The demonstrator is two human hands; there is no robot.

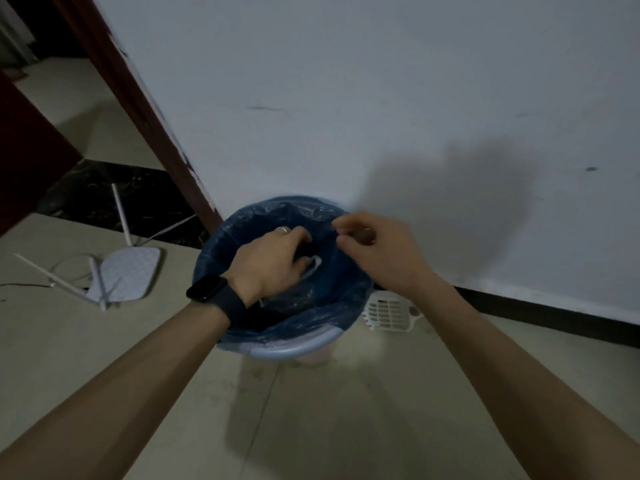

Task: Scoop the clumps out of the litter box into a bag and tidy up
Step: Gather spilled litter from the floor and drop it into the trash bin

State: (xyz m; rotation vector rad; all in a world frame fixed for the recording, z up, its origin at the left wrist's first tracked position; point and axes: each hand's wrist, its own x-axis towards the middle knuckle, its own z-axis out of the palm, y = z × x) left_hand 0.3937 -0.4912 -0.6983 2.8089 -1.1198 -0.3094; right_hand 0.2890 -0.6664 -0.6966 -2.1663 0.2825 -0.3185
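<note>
i read left hand (270, 261) as nearer, down inside the bin (294, 351) gripping the blue bag (239, 226) at centre; right hand (374, 247) over the bin's far-right rim, grip unclear.

Floor (346, 410): bin (294, 348), router (131, 271), scoop (386, 315).

The left hand (270, 261) wears a thin ring (283, 230), its wrist a black smartwatch (207, 287).

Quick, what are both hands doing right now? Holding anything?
Left hand: fingers curled round a pale thing down in the bin.
Right hand: fingers curled above the bin; cannot tell if it pinches anything.
</note>
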